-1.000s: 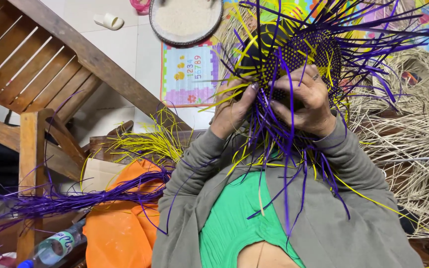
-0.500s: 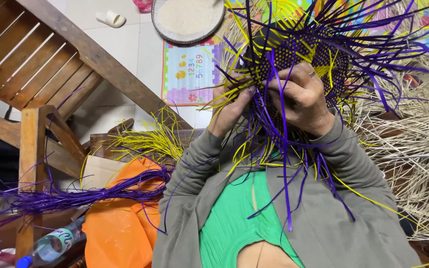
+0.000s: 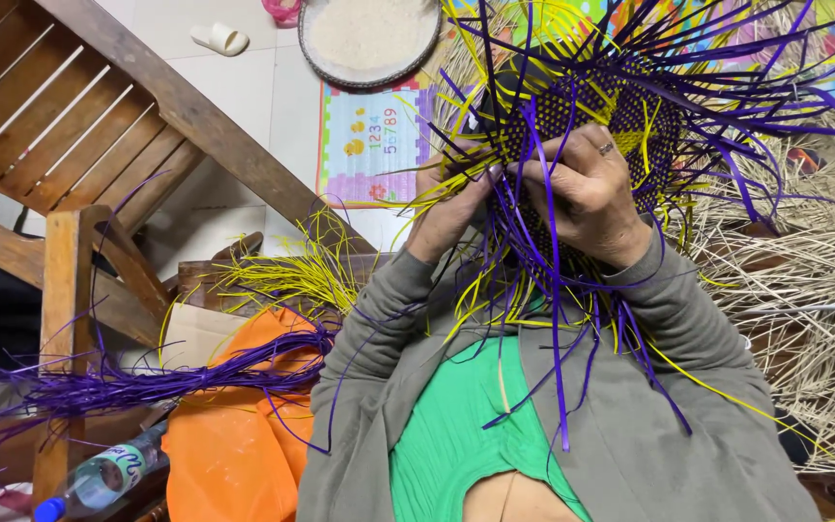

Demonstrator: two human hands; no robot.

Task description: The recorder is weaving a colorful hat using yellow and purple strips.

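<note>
Head view, looking down. The woven piece [image 3: 591,106], a purple-and-yellow mesh with loose strips fanning out all round, is held up in front of the chest, at about 1 o'clock in the frame.

Left hand [image 3: 451,208]: at the 7 o'clock edge of the weave, fingers closed, pinching yellow and purple strips. Exactly which strips, cannot tell; the fingertips are buried in the strands.

Right hand [image 3: 591,198]: laid over the lower middle of the weave, fingers curled toward the left hand, closed on a purple strip [image 3: 553,319] that hangs straight down over the green shirt [image 3: 451,435]. A ring shows on one finger.

The two hands are touching or nearly so; the strips cross the gap and hide it.

Hidden or cut off: the top of the weave runs out at 12 o'clock; its lower edge is behind the hands.

Around: purple strip bundle [image 3: 147,382] at 8 o'clock, yellow strips [image 3: 292,275] just above it, orange bag [image 3: 234,435] below, wooden chair [image 3: 79,145] at 10 o'clock, round tray [image 3: 371,39] at 12, pale straw [image 3: 804,290] at 3 o'clock.
</note>
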